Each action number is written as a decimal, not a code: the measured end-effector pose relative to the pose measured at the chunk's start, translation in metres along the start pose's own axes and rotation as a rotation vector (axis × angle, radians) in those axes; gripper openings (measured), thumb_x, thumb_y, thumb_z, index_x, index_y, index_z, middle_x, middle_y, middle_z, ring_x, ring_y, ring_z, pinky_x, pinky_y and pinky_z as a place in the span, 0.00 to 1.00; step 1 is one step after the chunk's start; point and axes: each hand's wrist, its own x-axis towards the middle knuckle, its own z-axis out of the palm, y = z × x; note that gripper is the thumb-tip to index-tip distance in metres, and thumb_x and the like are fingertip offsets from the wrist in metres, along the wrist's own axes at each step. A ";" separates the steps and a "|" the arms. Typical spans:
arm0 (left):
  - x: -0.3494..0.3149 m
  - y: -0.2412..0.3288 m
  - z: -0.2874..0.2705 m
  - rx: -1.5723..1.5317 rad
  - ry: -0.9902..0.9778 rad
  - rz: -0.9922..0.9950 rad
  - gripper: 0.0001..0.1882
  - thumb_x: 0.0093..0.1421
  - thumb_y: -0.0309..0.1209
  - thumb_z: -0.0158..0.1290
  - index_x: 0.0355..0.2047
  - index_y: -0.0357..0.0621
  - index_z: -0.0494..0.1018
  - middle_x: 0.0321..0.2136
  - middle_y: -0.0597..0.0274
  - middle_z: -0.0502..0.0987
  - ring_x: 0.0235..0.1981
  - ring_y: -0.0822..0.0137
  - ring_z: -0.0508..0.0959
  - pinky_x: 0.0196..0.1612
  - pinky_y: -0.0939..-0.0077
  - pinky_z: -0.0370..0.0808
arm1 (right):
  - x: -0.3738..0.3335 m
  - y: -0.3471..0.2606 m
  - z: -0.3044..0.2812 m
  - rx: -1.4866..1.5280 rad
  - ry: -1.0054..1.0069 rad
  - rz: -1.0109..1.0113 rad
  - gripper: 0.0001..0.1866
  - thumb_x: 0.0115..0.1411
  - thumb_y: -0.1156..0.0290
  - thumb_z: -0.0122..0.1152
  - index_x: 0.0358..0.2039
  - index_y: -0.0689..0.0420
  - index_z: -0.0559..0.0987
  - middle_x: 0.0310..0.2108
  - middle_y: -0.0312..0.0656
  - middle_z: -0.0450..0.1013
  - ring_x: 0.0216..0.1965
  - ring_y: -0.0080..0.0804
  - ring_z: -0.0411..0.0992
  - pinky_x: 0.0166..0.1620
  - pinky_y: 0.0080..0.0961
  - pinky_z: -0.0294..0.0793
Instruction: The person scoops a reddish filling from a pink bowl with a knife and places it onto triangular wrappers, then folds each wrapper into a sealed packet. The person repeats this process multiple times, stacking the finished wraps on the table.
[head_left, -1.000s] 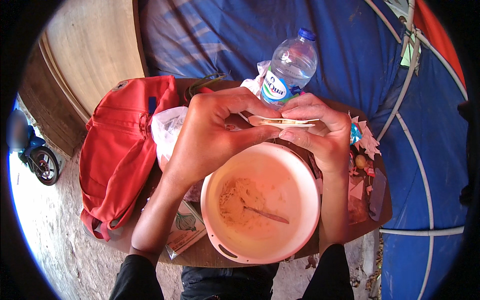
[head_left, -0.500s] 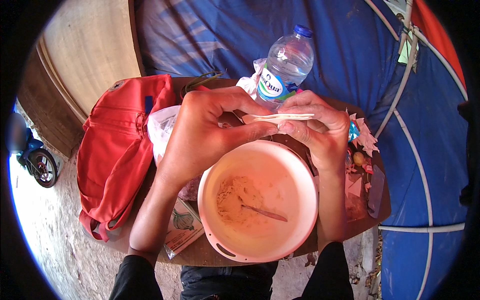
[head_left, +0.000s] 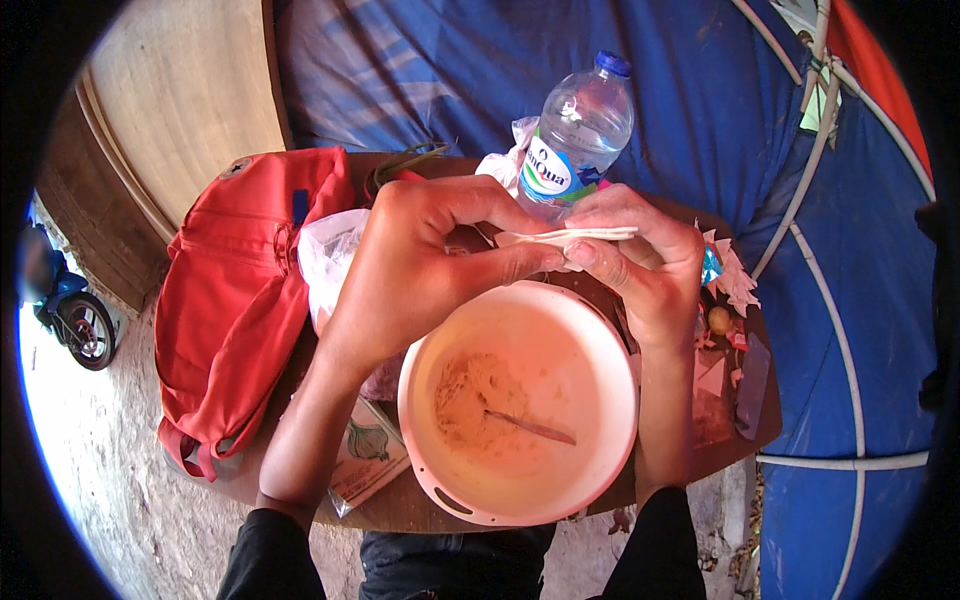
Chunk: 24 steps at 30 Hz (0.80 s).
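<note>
A big pale bowl [head_left: 585, 365] with brown mix [head_left: 468, 390] sits low in the frame. Just above the middle, the left hand [head_left: 425, 262] and right hand [head_left: 655, 265] pinch a thin folded wrapper [head_left: 600, 233], fingers nearly together. They seem to be sealing it; that calls for gentle squeezes.

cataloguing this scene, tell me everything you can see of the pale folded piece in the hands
The pale folded piece is thin, soft and doughy-looking, seen nearly edge-on, its layers lying close together. The left hand and right hand pinch it, in view just above the far rim of the bowl. Anything inside is hidden.
</note>
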 end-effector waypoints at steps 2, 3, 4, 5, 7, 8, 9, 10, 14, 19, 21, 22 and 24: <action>0.001 -0.001 0.000 -0.009 0.022 -0.013 0.08 0.55 0.24 0.63 0.36 0.34 0.81 0.29 0.62 0.81 0.30 0.78 0.79 0.33 0.84 0.76 | -0.004 -0.004 0.001 0.126 0.054 0.193 0.13 0.52 0.86 0.67 0.40 0.68 0.79 0.38 0.46 0.78 0.40 0.29 0.78 0.44 0.24 0.80; 0.001 -0.002 0.001 -0.025 0.035 -0.038 0.08 0.56 0.24 0.63 0.36 0.34 0.81 0.29 0.62 0.81 0.30 0.78 0.79 0.33 0.84 0.76 | -0.004 -0.005 0.001 0.138 0.047 0.208 0.14 0.53 0.85 0.67 0.41 0.68 0.79 0.38 0.45 0.78 0.40 0.29 0.78 0.44 0.24 0.80; 0.001 -0.002 0.001 -0.019 0.036 -0.059 0.08 0.56 0.25 0.63 0.36 0.34 0.81 0.29 0.62 0.81 0.30 0.78 0.79 0.34 0.84 0.76 | -0.003 -0.006 0.001 0.151 0.039 0.223 0.14 0.53 0.85 0.67 0.42 0.68 0.79 0.38 0.45 0.78 0.40 0.29 0.78 0.44 0.24 0.80; 0.001 -0.001 0.000 -0.021 0.040 -0.097 0.08 0.56 0.25 0.63 0.36 0.33 0.81 0.29 0.62 0.81 0.30 0.79 0.79 0.34 0.84 0.76 | -0.003 -0.007 0.002 0.164 0.037 0.238 0.15 0.53 0.85 0.67 0.42 0.68 0.78 0.39 0.44 0.79 0.40 0.29 0.78 0.45 0.24 0.80; 0.001 -0.001 0.000 -0.016 0.034 -0.127 0.08 0.57 0.24 0.62 0.36 0.32 0.80 0.29 0.61 0.81 0.30 0.78 0.79 0.33 0.83 0.76 | -0.004 -0.010 0.003 0.164 0.055 0.269 0.14 0.54 0.84 0.66 0.43 0.68 0.78 0.38 0.44 0.79 0.40 0.28 0.78 0.45 0.24 0.80; 0.001 -0.001 0.001 -0.009 0.026 -0.117 0.08 0.57 0.24 0.62 0.36 0.31 0.80 0.30 0.60 0.81 0.29 0.76 0.80 0.32 0.83 0.77 | -0.005 -0.011 0.004 0.162 0.071 0.283 0.14 0.55 0.84 0.66 0.43 0.68 0.78 0.38 0.44 0.79 0.40 0.28 0.78 0.45 0.24 0.80; 0.001 -0.001 0.001 -0.002 0.019 -0.108 0.08 0.58 0.23 0.61 0.36 0.31 0.79 0.31 0.59 0.81 0.28 0.75 0.80 0.31 0.83 0.78 | -0.005 -0.012 0.006 0.143 0.070 0.293 0.14 0.55 0.84 0.66 0.43 0.68 0.78 0.38 0.44 0.79 0.40 0.28 0.78 0.45 0.24 0.80; 0.001 -0.002 0.001 0.002 0.020 -0.115 0.08 0.58 0.23 0.61 0.37 0.30 0.79 0.30 0.59 0.81 0.28 0.75 0.80 0.31 0.83 0.78 | -0.006 -0.013 0.007 0.122 0.074 0.303 0.14 0.55 0.84 0.65 0.43 0.68 0.78 0.38 0.44 0.79 0.40 0.28 0.78 0.45 0.24 0.80; 0.002 -0.004 0.003 0.001 0.019 -0.123 0.08 0.59 0.23 0.60 0.37 0.29 0.79 0.29 0.60 0.80 0.27 0.75 0.80 0.30 0.83 0.78 | -0.005 -0.012 0.009 0.129 0.072 0.274 0.14 0.56 0.84 0.64 0.43 0.68 0.77 0.39 0.45 0.78 0.41 0.27 0.78 0.45 0.23 0.79; 0.003 -0.002 0.003 -0.005 0.014 -0.145 0.08 0.60 0.22 0.59 0.37 0.29 0.78 0.30 0.59 0.80 0.28 0.75 0.80 0.31 0.83 0.78 | -0.006 -0.013 0.007 0.079 0.085 0.290 0.12 0.56 0.84 0.64 0.41 0.68 0.77 0.40 0.45 0.78 0.41 0.27 0.77 0.46 0.24 0.79; 0.003 0.000 0.004 -0.065 0.028 -0.167 0.08 0.59 0.22 0.59 0.37 0.29 0.78 0.33 0.58 0.80 0.31 0.74 0.80 0.33 0.82 0.78 | -0.007 -0.013 0.006 0.115 0.098 0.287 0.11 0.56 0.84 0.64 0.41 0.68 0.77 0.39 0.45 0.78 0.42 0.28 0.77 0.46 0.24 0.79; 0.002 0.000 0.006 -0.146 0.048 -0.174 0.07 0.59 0.22 0.60 0.37 0.30 0.79 0.32 0.59 0.80 0.31 0.75 0.80 0.34 0.82 0.78 | -0.006 -0.013 0.005 0.166 0.098 0.278 0.11 0.56 0.84 0.64 0.41 0.68 0.77 0.39 0.45 0.78 0.42 0.28 0.77 0.47 0.24 0.79; 0.001 -0.002 0.012 -0.314 0.105 -0.173 0.06 0.58 0.22 0.61 0.35 0.31 0.80 0.32 0.62 0.80 0.32 0.76 0.79 0.35 0.83 0.77 | -0.005 -0.012 0.005 0.218 0.129 0.258 0.11 0.56 0.84 0.64 0.40 0.68 0.78 0.39 0.45 0.78 0.42 0.28 0.77 0.47 0.24 0.78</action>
